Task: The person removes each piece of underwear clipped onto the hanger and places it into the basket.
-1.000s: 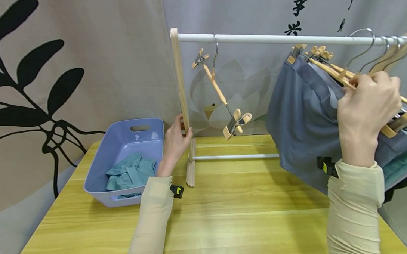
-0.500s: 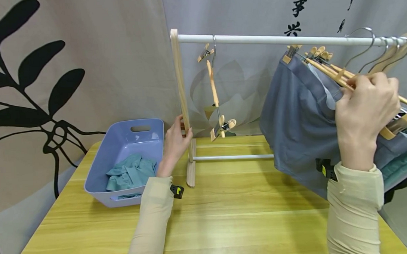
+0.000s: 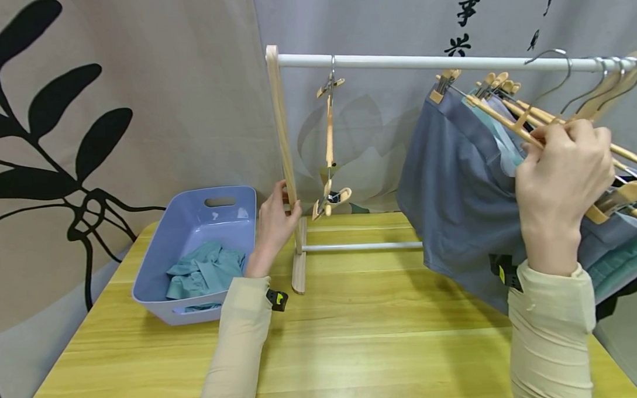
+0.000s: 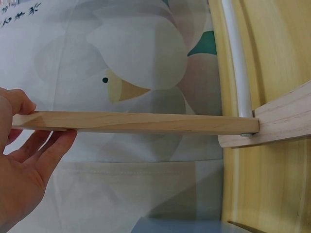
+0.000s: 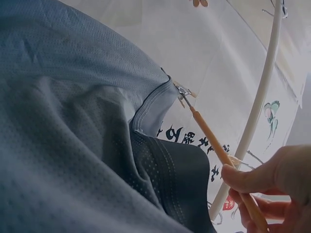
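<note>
My left hand (image 3: pixel 275 221) grips the wooden upright (image 3: pixel 280 118) of a small clothes rack; in the left wrist view thumb and fingers lie on either side of the post (image 4: pixel 141 122). With my right hand (image 3: pixel 560 184) I pinch the wooden bar of a clip hanger (image 3: pixel 497 115). From its clips hangs a blue-grey garment (image 3: pixel 455 194) with a waistband; whether shorts or a skirt is unclear. The hanger's hook (image 3: pixel 565 67) is at the white rod (image 3: pixel 398 61). In the right wrist view, thumb and fingers (image 5: pixel 235 179) close round the bar (image 5: pixel 209 133).
A bare clip hanger (image 3: pixel 329 134) hangs near the rod's left end. Several more hangers with clothes crowd the right end, partly hidden by my right hand. A blue basket (image 3: pixel 218 194) holding a teal cloth (image 3: pixel 207 270) stands left on the wooden table (image 3: pixel 355 338).
My right hand has shifted slightly left with its hanger and garment, parting it from the hangers behind. The bare hanger has swung round and moved a little left. My left hand has stayed put.
</note>
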Demonstrator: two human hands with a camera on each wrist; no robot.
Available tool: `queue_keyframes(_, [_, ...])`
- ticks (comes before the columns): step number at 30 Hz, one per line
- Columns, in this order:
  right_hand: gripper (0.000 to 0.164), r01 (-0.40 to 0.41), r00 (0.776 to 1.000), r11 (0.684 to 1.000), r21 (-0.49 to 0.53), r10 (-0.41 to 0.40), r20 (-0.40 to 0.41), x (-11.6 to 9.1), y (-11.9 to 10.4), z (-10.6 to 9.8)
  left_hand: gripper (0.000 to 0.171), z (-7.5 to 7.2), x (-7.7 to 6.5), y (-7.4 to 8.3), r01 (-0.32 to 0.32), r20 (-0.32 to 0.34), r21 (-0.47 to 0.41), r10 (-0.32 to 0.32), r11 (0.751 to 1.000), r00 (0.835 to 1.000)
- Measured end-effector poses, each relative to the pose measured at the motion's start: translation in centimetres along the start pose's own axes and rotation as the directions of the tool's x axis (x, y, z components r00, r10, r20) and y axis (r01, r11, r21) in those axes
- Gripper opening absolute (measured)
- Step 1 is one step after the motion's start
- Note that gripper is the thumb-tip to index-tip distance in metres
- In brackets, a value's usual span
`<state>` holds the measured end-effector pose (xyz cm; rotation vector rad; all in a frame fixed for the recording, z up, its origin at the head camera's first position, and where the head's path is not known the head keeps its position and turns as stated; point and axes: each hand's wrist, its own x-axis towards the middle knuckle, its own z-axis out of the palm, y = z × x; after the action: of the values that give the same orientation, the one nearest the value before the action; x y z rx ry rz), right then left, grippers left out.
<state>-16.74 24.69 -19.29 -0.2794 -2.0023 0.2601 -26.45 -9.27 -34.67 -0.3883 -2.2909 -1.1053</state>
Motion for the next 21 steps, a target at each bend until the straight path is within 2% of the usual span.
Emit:
queue_keyframes(12, [0.026, 0.045, 0.996, 0.992, 0.12, -0.036, -0.077, -0.9, -0.3, 1.1, 0.041, 0.2, 0.1, -0.2, -0.017, -0.021, 0.031, 0.018, 0.999, 1.0])
queue_keyframes(21, [0.028, 0.123, 0.987, 0.98, 0.16, -0.104, -0.119, -1.4, -0.4, 1.5, 0.05, 0.0, 0.0, -0.1, 0.009, -0.009, 0.027, -0.009, 1.0, 1.0])
